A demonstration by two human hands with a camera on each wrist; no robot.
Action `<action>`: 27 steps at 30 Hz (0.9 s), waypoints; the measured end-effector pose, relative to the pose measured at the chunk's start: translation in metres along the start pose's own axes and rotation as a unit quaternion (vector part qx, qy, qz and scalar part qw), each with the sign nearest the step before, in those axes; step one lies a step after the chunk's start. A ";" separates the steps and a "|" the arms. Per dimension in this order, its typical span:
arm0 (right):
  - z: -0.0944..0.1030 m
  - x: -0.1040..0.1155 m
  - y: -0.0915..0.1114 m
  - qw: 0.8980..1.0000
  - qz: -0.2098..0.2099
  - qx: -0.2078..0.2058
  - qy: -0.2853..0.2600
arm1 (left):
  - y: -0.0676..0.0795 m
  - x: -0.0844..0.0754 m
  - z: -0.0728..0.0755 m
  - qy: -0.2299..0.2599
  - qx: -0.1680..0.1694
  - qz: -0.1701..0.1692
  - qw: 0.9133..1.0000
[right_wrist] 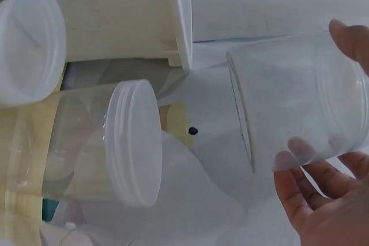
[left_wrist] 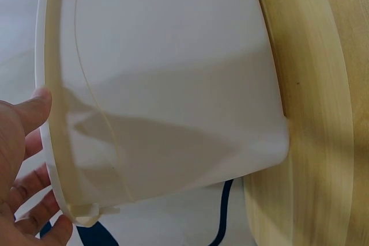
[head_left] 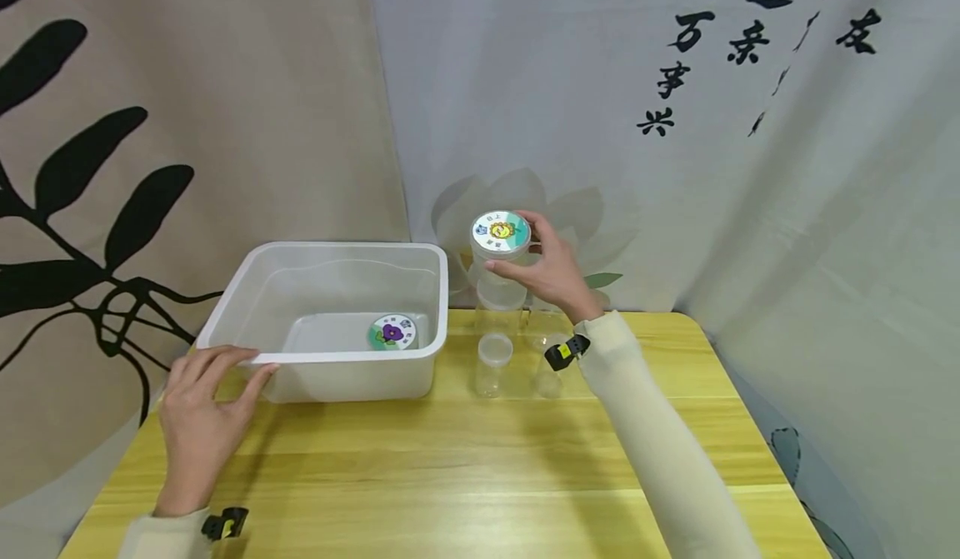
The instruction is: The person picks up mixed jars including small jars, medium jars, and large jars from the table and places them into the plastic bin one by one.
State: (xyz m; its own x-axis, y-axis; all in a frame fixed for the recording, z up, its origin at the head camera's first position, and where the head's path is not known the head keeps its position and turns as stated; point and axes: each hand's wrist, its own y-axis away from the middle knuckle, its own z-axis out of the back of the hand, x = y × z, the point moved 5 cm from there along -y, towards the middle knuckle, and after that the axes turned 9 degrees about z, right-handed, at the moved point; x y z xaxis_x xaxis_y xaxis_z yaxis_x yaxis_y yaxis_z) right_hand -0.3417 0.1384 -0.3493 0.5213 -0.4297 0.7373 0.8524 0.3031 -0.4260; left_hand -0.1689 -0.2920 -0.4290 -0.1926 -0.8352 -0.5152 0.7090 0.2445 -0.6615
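Observation:
In the head view, my right hand (head_left: pixel 551 263) grips a clear plastic jar (head_left: pixel 501 238) whose round lid label has a yellow sun. The jar is raised above other clear jars. The right wrist view shows this jar (right_wrist: pixel 288 102) see-through, with thumb and fingers on opposite sides near its lid end. My left hand (head_left: pixel 201 417) holds the rim of a white plastic tub (head_left: pixel 348 376) at its front left corner. The left wrist view has the thumb on the tub's (left_wrist: pixel 161 84) rim. Inside the tub, a lid with a purple flower (head_left: pixel 392 332) shows.
Below the raised jar stand a clear jar with a translucent white lid (head_left: pixel 501 295) and a smaller lidded jar (head_left: pixel 493 355). More clear containers (head_left: pixel 547 380) stand to their right. The wooden table (head_left: pixel 420 476) meets curtains with leaf prints (head_left: pixel 150 217) and black writing behind.

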 end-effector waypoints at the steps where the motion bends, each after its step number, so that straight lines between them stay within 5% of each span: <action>1: -0.002 0.001 -0.002 1.000 0.002 0.001 0.002 | 0.000 0.000 0.000 -0.001 0.000 -0.001 1.000; 27: -0.055 0.018 -0.045 0.999 0.016 0.040 0.009 | 0.000 -0.002 0.001 0.013 -0.015 -0.013 1.000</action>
State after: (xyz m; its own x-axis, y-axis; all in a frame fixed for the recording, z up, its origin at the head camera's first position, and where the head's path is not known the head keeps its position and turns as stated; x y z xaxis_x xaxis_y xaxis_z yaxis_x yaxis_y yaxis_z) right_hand -0.3686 0.0700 -0.3460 0.5488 -0.4340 0.7145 0.8302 0.3829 -0.4051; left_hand -0.1677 -0.2906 -0.4278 -0.2293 -0.8282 -0.5114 0.6832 0.2372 -0.6906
